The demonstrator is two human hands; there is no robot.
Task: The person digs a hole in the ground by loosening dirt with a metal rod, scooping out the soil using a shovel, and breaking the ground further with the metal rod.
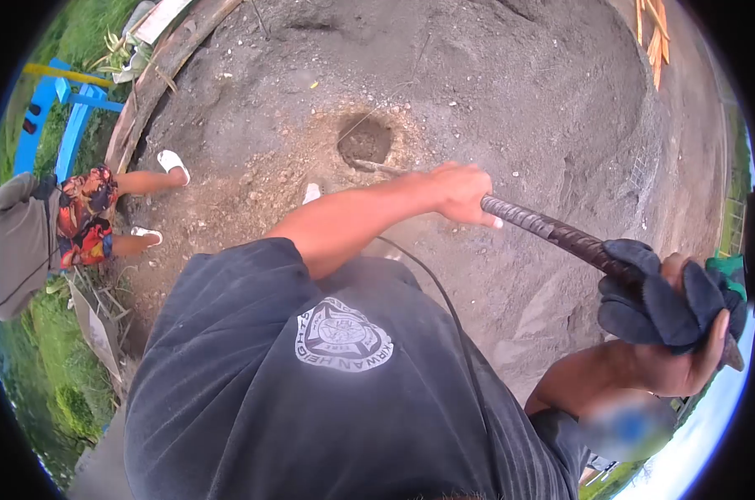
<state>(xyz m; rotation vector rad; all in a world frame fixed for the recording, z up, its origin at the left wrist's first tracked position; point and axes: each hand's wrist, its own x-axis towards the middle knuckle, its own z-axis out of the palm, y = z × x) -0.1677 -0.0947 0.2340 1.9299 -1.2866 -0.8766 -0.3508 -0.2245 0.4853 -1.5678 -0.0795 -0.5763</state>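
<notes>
A long, ridged metal bar (552,233) runs from the upper right down to a round hole (366,139) in the soil, its lower end in the hole. My left hand (465,196), bare, is wrapped round the middle of the bar. Near the bar's upper end, my right hand (685,333) grips it with a dark glove (665,292) bunched between palm and metal. Bare fingers show past the glove, and the tip of the bar sticks out beyond that hand.
Another person (86,212) in patterned shorts and white shoes stands at the left, face out of view. Boards (165,75) edge the soil there, near a blue frame (77,125). Grey soil (527,100) surrounds the hole. Wooden strips (656,37) lie at the upper right.
</notes>
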